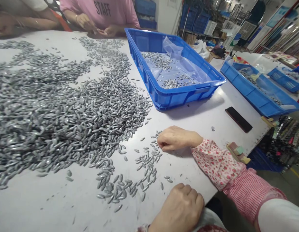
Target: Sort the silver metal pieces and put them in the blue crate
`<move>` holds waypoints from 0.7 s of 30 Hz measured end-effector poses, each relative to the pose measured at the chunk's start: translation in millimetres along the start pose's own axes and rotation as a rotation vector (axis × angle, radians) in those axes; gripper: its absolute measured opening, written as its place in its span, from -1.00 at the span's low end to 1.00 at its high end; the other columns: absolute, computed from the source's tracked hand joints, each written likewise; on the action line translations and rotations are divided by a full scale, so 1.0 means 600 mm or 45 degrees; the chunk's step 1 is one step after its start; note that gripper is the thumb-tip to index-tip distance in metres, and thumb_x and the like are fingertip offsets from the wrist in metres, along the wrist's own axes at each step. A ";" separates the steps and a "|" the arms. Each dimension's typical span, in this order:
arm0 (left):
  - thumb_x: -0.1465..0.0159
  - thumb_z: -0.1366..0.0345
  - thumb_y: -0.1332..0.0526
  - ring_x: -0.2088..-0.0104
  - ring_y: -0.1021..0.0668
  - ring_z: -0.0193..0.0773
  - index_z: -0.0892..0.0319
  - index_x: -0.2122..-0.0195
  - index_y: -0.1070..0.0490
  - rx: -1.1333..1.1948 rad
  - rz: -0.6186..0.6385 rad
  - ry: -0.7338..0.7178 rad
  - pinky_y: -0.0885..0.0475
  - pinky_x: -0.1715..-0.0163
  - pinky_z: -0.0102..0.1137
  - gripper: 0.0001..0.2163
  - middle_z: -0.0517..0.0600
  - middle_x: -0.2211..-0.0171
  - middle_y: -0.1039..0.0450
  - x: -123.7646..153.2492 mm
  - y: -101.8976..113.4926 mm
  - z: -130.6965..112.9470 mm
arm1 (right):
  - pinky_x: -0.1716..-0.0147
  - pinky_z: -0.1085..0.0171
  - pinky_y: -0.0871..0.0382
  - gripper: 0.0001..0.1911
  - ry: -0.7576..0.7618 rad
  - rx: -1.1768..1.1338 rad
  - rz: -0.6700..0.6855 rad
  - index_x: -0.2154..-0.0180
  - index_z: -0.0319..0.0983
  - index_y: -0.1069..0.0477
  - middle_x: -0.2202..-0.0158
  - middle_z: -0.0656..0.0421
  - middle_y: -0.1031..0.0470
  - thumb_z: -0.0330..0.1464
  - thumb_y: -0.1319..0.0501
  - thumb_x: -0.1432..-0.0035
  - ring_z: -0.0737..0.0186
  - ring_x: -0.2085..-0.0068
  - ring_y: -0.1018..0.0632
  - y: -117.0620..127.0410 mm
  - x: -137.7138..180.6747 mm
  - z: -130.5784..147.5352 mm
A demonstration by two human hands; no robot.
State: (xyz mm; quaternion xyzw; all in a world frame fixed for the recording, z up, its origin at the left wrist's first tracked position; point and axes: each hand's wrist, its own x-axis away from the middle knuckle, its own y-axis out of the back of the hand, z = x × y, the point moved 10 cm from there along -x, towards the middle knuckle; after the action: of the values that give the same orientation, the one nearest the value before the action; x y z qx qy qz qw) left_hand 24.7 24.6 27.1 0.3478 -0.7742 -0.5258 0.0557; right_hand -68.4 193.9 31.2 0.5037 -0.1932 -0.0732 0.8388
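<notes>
A broad heap of small silvery-grey oval pieces (55,112), shaped like seeds, covers the left of the white table (26,206). A looser scatter of them (145,162) trails towards my right hand (174,138), whose curled fingertips rest among the pieces at the heap's edge. I cannot tell whether those fingers hold any. My left hand (179,207) lies near the table's front edge, knuckles up and fingers curled, close to a few stray pieces and holding nothing visible.
A blue plastic crate (173,96) lined with clear plastic holds some pieces. Another blue crate (256,88) stands further right. A black phone (238,119) lies on the table. Across the table, a co-worker's hands (96,30) in a pink shirt work at the far edge.
</notes>
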 end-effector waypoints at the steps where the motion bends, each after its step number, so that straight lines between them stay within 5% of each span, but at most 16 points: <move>1: -0.24 0.43 -0.27 0.47 -0.43 -0.23 0.19 0.36 -0.24 0.001 -0.003 0.002 -0.26 0.46 -0.34 -0.83 -0.06 0.43 -0.43 0.000 0.000 0.001 | 0.39 0.31 -0.06 -0.90 0.010 -0.007 -0.005 0.42 -0.24 -0.45 0.39 0.20 -0.48 -0.43 -0.21 -0.15 0.33 0.37 -0.35 0.001 0.000 0.001; 8: -0.23 0.43 -0.28 0.47 -0.43 -0.22 0.19 0.36 -0.24 -0.013 -0.004 0.001 -0.26 0.47 -0.33 -0.82 -0.07 0.43 -0.42 0.000 -0.001 -0.001 | 0.43 0.32 -0.04 -0.89 0.036 -0.099 0.159 0.46 -0.24 -0.46 0.48 0.28 -0.44 -0.36 -0.31 -0.07 0.38 0.43 -0.33 -0.018 0.000 0.009; 15: -0.20 0.43 -0.33 0.49 -0.41 -0.23 0.18 0.39 -0.22 -0.062 -0.070 0.016 -0.21 0.49 -0.32 -0.77 -0.09 0.45 -0.40 -0.001 0.010 0.000 | 0.39 0.32 -0.06 -0.94 0.109 -0.066 0.056 0.37 -0.23 -0.47 0.37 0.22 -0.50 -0.38 -0.27 -0.15 0.34 0.34 -0.39 -0.015 -0.005 0.026; 21: -0.21 0.43 -0.33 0.48 -0.41 -0.23 0.18 0.38 -0.22 -0.063 -0.094 0.031 -0.21 0.49 -0.30 -0.77 -0.10 0.44 -0.40 -0.001 0.015 0.003 | 0.40 0.30 -0.03 -0.79 0.083 0.098 0.019 0.38 -0.25 -0.49 0.39 0.17 -0.52 -0.33 -0.17 -0.29 0.32 0.39 -0.37 -0.016 -0.006 0.023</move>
State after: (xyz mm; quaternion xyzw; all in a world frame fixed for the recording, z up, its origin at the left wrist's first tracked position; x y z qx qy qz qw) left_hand 20.1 28.4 34.1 0.3810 -0.7468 -0.5424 0.0541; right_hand -76.2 179.0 27.5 0.5361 -0.1720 -0.0430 0.8253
